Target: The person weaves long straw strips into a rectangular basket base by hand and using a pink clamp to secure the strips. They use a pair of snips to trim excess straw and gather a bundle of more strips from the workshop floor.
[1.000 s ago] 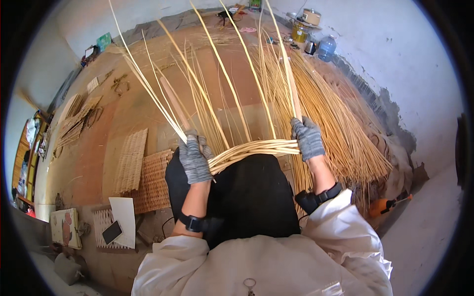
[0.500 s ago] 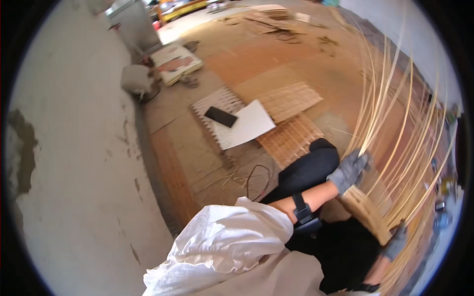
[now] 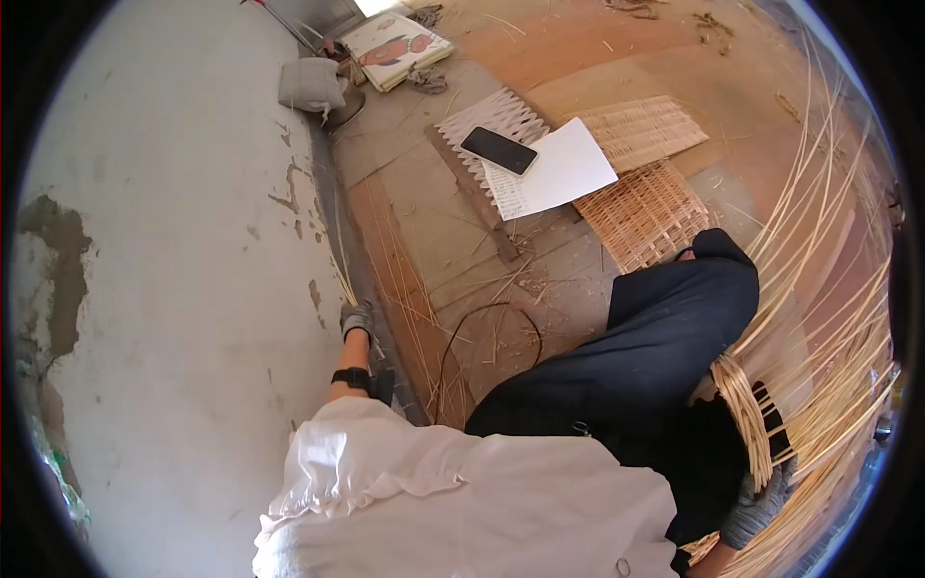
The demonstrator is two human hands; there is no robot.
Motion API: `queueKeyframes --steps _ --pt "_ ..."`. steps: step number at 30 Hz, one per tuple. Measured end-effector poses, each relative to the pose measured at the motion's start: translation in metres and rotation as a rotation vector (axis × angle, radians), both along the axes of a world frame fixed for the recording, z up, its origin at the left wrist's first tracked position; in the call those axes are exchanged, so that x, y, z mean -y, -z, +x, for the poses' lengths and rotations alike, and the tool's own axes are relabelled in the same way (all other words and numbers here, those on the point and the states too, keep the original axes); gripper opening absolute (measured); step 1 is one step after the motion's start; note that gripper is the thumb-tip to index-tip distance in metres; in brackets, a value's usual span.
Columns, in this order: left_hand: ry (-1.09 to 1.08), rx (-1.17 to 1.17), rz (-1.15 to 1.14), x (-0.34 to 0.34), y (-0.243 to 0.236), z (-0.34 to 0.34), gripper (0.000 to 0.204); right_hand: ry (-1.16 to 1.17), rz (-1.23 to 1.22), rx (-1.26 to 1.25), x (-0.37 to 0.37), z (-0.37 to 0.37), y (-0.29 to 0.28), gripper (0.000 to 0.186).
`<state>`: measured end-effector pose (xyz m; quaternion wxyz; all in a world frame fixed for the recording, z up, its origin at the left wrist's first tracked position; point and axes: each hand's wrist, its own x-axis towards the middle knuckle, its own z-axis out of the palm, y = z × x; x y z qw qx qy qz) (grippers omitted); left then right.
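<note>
My left hand (image 3: 356, 316), in a grey glove, is stretched out to the left by the foot of the wall. Its fingers are closed round a few thin wicker strips (image 3: 345, 275) that point up and away along the wall. Low on the right, my gloved right hand (image 3: 759, 509) grips the lower end of a partly woven wicker piece (image 3: 744, 414) beside my leg. Long loose strands (image 3: 819, 409) fan out from that piece to the right and far right. Some of the right fingers are hidden by the weave.
Flat woven panels (image 3: 647, 214) lie ahead on the floor. A white sheet of paper (image 3: 568, 173) and a phone (image 3: 499, 150) rest on a slatted board (image 3: 482, 120). A thin dark hoop (image 3: 491, 306) and scattered strip scraps lie nearer. A grey sack (image 3: 313, 85) leans at the wall.
My left hand has left the upright strands on the right and swung across to the wall, where it holds thin strips. The right hand stays at the woven piece. The view has turned downward.
</note>
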<state>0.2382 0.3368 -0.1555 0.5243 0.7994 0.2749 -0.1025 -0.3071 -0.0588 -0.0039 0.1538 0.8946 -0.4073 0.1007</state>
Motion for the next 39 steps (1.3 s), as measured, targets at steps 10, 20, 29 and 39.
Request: queueKeyframes --steps 10,20,29,39 --pt "1.821 1.198 -0.132 0.292 -0.171 -0.171 0.047 0.132 0.252 0.397 -0.013 0.065 -0.017 0.049" --pt "2.417 1.318 0.025 0.369 -0.172 -0.290 0.052 0.169 -0.141 0.606 -0.035 0.056 0.010 0.056" --pt "2.241 1.535 -0.239 0.365 -0.216 -0.230 0.048 0.104 0.004 0.534 -0.022 0.049 -0.010 0.054" --pt "1.599 0.807 0.689 0.265 -0.246 -0.031 0.026 -0.642 1.008 0.434 -0.053 0.187 -0.055 0.025"
